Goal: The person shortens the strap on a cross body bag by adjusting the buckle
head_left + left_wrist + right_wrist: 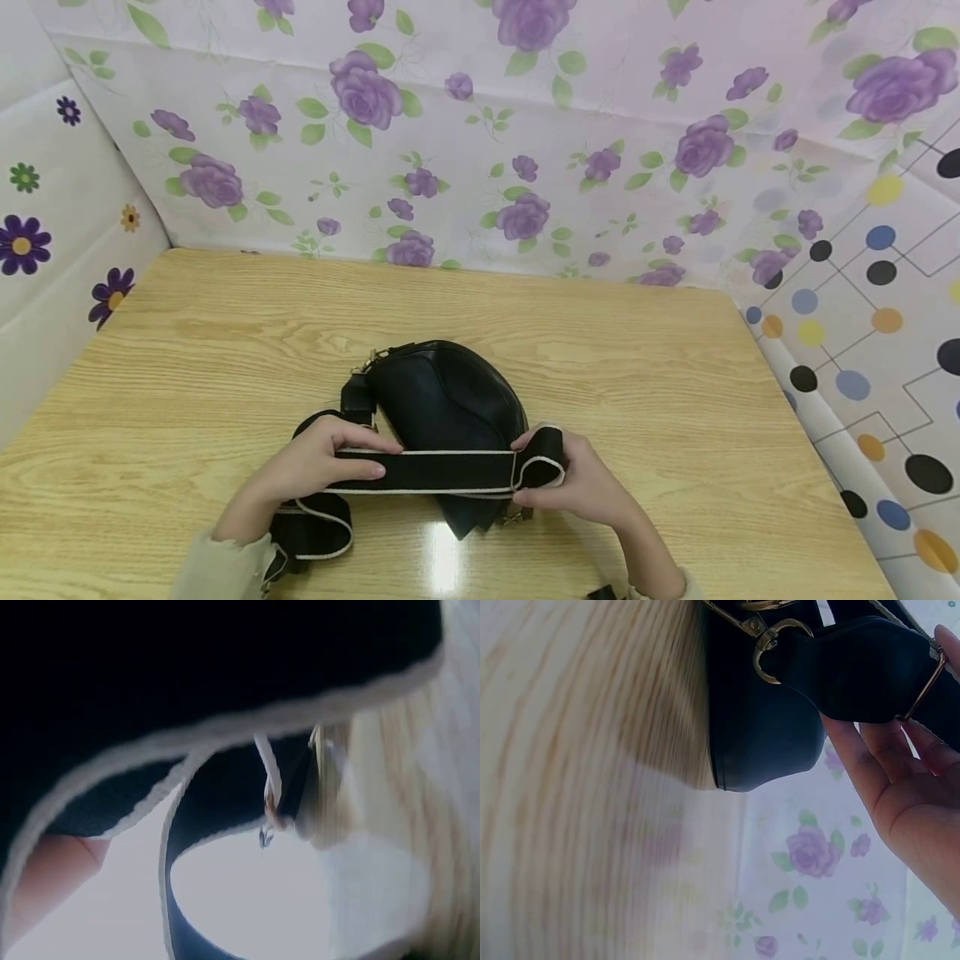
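Note:
A black handbag [427,400] with a curved top lies mid-table. Across its near side runs a wide black strap [442,472] with white edging, stretched between both hands. My left hand [318,462] grips the strap's left part; slack strap loops hang below that hand. At the other end my right hand [566,479] pinches the strap where it folds into a loop. The right wrist view shows the right hand's fingers by a black leather tab [855,667], with a gold clasp [780,649] beside the bag. In the left wrist view, strap folds hide most of the left hand.
The wooden table [637,358] reaches back to a wall covering [465,167] with purple flowers. A dotted covering [855,383] stands on the right, a flowered one [45,275] on the left. A small black piece [602,592] shows at the bottom edge, near the right forearm.

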{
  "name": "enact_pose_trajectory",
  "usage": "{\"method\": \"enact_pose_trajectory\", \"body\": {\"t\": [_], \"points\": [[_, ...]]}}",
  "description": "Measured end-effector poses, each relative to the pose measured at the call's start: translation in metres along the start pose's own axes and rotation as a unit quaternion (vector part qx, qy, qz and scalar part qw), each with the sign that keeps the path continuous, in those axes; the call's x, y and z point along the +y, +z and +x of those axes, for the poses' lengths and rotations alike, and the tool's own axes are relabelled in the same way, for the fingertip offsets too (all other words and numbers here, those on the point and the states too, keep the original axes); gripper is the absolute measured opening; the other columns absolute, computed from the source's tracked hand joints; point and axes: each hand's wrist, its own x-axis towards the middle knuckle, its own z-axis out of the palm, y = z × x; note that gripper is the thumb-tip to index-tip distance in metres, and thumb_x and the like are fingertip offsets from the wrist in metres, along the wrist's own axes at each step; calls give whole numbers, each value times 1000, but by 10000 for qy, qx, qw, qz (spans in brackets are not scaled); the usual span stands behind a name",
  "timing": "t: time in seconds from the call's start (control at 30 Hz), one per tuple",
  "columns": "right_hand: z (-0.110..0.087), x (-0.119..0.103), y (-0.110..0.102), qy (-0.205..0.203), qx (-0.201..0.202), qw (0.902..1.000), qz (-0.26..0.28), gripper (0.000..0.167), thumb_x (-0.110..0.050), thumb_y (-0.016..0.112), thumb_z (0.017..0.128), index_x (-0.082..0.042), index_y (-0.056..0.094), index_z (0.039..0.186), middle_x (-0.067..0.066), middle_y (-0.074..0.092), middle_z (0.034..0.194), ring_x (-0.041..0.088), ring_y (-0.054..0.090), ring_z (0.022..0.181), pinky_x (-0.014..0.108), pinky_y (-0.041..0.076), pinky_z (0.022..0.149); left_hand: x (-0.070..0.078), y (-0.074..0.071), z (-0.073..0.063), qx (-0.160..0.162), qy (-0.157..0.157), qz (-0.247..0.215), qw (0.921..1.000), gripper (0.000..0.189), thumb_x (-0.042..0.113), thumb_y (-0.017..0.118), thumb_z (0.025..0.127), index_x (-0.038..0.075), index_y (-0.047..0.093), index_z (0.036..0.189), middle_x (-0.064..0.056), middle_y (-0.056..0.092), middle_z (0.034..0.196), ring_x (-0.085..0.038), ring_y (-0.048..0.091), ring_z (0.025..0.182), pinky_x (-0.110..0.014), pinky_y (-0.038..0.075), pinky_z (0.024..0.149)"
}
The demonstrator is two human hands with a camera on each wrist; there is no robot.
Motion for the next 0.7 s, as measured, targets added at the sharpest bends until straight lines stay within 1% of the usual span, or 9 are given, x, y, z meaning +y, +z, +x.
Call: {"method": "enact_pose_trajectory", "body": {"t": [0.07, 0.13, 0.33, 0.4, 0.5, 0.6, 0.7], "points": [[0, 1, 0, 23, 11, 10000, -14, 38, 8, 71, 67, 4, 55, 100, 10, 59, 87, 10, 57, 74, 30, 49, 62, 0, -2, -2, 0, 62, -43, 10000, 22, 8, 64, 82, 0, 66, 103, -5, 65, 100, -10, 58, 94, -24, 47, 76], [0, 1, -1, 59, 24, 10000, -41, 38, 8, 71, 66, 4, 56, 100, 9, 59, 87, 10, 57, 74, 30, 49, 62, -1, -4, -4, 1, 43, -56, 10000, 22, 8, 64, 82, 0, 66, 103, -4, 65, 100, -9, 57, 97, -22, 46, 78], [0, 2, -1, 43, 60, 9999, -143, 37, 8, 72, 66, 4, 56, 99, 10, 59, 86, 10, 56, 74, 30, 48, 60, -2, -7, -10, 27, -230, 27, 9997, 24, 11, 64, 82, 0, 66, 103, -3, 65, 101, -13, 51, 108, -17, 36, 87], [-1, 1, -1, 56, 96, 9998, -167, 37, 7, 72, 65, 3, 56, 98, 11, 58, 86, 9, 55, 72, 30, 48, 58, -2, -9, -12, 27, -284, 63, 9996, 24, 11, 64, 82, 0, 66, 104, -4, 65, 102, -15, 53, 106, -18, 38, 86], [-1, 1, -3, 84, 164, 9996, -221, 36, 7, 72, 65, 2, 57, 98, 11, 57, 86, 9, 54, 70, 30, 49, 57, -2, -14, -18, 56, -360, 181, 9992, 22, 11, 63, 83, 3, 66, 103, -3, 65, 102, -12, 54, 104, -19, 41, 83], [-1, 1, -4, 70, 181, 9996, -208, 36, 7, 72, 65, 3, 57, 97, 12, 57, 88, 8, 54, 71, 30, 49, 57, -3, -17, -22, 62, -336, 239, 9991, 21, 10, 63, 83, 4, 67, 103, -3, 65, 102, -8, 55, 100, -21, 44, 79], [-1, 0, -4, 63, 150, 9997, -176, 36, 7, 72, 66, 4, 57, 97, 13, 57, 89, 9, 54, 72, 30, 49, 58, -2, -19, -25, 32, -325, 224, 9992, 21, 9, 63, 83, 4, 67, 103, -3, 65, 102, -6, 55, 99, -21, 45, 79]]}}
